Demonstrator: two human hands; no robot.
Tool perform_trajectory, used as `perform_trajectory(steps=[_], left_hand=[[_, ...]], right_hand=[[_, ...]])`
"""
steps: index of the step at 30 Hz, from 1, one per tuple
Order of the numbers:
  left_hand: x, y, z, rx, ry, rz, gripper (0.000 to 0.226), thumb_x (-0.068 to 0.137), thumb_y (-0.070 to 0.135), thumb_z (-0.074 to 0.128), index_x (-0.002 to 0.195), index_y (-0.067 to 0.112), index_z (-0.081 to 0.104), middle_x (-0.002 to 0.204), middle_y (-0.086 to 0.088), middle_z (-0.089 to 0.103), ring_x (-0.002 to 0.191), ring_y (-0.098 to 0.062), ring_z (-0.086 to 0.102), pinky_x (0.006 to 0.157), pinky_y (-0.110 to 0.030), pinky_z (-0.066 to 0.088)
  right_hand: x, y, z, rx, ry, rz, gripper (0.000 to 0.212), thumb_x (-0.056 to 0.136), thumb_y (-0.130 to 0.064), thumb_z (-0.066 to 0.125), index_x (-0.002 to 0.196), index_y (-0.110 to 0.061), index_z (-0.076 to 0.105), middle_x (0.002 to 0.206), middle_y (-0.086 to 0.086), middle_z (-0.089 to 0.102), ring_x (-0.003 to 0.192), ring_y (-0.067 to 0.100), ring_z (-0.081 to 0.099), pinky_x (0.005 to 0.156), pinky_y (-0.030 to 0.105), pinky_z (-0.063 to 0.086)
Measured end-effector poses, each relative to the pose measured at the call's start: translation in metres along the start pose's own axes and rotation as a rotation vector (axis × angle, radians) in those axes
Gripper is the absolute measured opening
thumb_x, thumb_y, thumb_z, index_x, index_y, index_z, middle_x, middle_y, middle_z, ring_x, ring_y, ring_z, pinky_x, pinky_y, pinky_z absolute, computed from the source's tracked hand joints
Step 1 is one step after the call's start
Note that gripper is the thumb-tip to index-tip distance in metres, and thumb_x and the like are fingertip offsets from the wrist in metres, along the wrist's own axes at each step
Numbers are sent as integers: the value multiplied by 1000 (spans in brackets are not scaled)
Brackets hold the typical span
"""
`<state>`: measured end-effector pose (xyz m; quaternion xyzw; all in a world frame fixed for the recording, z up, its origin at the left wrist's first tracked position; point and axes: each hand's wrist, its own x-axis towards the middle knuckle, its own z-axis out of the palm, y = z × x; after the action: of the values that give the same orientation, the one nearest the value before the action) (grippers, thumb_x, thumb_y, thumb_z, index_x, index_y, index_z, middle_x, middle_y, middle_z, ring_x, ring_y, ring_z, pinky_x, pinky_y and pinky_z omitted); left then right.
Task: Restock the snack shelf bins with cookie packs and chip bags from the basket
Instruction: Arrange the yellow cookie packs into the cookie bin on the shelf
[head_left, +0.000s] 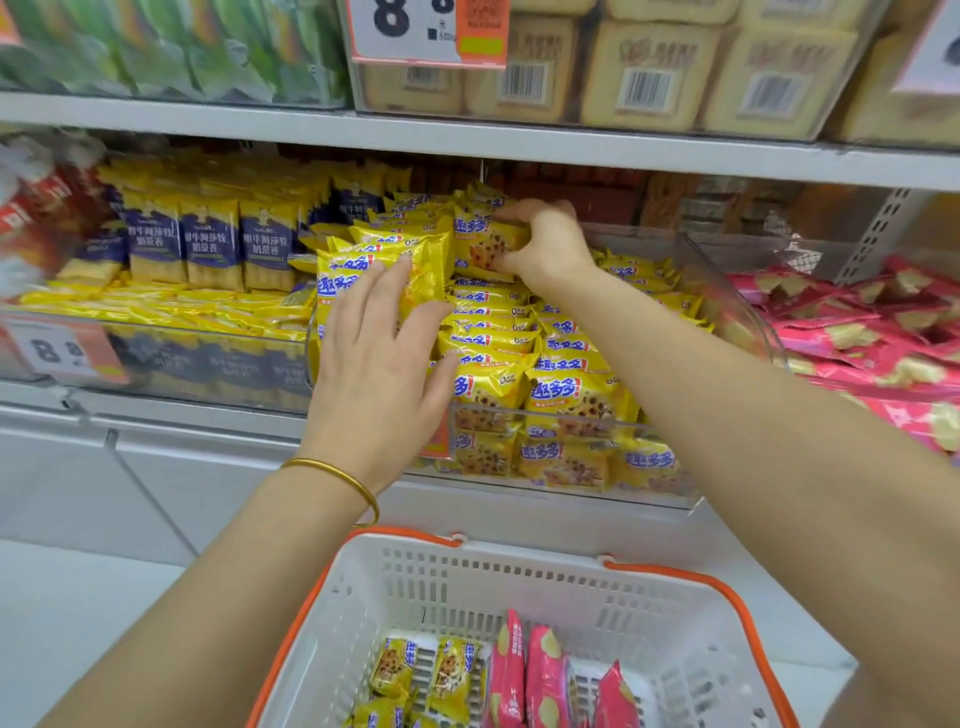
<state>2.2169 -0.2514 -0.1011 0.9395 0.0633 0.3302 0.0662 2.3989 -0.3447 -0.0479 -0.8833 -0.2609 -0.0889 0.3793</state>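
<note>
A clear shelf bin (727, 291) holds rows of yellow cookie packs (566, 395). My right hand (545, 241) grips one yellow cookie pack (483, 244) at the back of the pile, fingers curled over its top. My left hand (374, 358) lies with straight fingers against the front-left packs (363, 265), pressing them. Below, a white basket with an orange rim (519, 582) contains a few yellow cookie packs (421, 670) and pink chip bags (540, 675).
To the left is a bin of blue-and-yellow biscuit packs (208, 244) with a price tag (57, 351). To the right a bin holds pink chip bags (872, 332). The upper shelf carries tan cracker boxes (649, 78) and green packs (156, 47).
</note>
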Motion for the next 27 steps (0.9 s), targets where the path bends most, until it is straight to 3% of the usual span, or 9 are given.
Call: perform_trajectory(steps=[4,6,8,11,14,17,21,23,27], left_hand=[[-5,-2,-8,-25,-1,27,42,87,32,45,121,11,58,147,-16,34,139,-34,23,113,-45,22],[-10,0,-13,-27,27,51,39,87,29,48,120,11,58,145,-16,36,136,-35,27,112,-45,24],[-17,6,-22,-3,76,95,34,86,25,50,115,10,60,136,-17,45,125,-38,39,105,-43,29],[-35,17,-37,10,75,148,28,83,20,51,104,6,63,114,-15,56,102,-37,49,88,-41,36],[-59,14,-37,23,-171,196,32,82,25,43,98,7,63,103,-12,58,94,-35,51,79,-48,42],[-96,2,-27,60,-441,260,41,77,33,37,90,9,67,93,-12,61,88,-36,54,72,-46,51],[-131,-12,-22,121,-629,287,37,75,34,41,82,12,70,87,-10,66,81,-35,61,64,-41,55],[-136,-18,-21,118,-669,268,44,76,36,36,84,12,71,90,-10,67,82,-35,60,65,-43,56],[-134,-25,-20,157,-745,172,50,77,38,34,104,11,67,112,-10,62,104,-34,50,82,-48,49]], right_hand=[[-19,-6,-20,-76,28,2,65,82,3,64,138,-21,43,141,12,31,111,28,55,89,24,45],[-39,-11,-31,-65,54,-30,59,84,4,61,135,-21,45,139,9,34,103,21,54,81,23,43],[-67,-16,-43,-23,49,-92,50,84,2,59,127,-22,51,130,4,41,98,14,55,76,20,43],[-127,-24,-55,180,-15,-141,37,81,3,60,104,-25,59,113,3,55,87,12,64,73,26,54],[-190,-15,-33,388,-242,-142,34,78,11,61,89,-22,59,90,5,61,69,18,65,61,27,56],[-233,19,34,281,-557,23,29,79,13,57,90,-14,61,79,7,60,68,25,65,62,31,53],[-275,87,142,-70,-891,154,30,83,7,51,106,-6,65,101,10,65,98,24,60,69,19,40],[-296,108,183,-124,-1014,213,28,87,3,51,113,-5,60,118,11,61,110,25,56,78,23,39],[-332,111,227,-154,-1207,321,39,94,-25,55,123,2,50,125,19,54,112,31,54,88,37,44]])
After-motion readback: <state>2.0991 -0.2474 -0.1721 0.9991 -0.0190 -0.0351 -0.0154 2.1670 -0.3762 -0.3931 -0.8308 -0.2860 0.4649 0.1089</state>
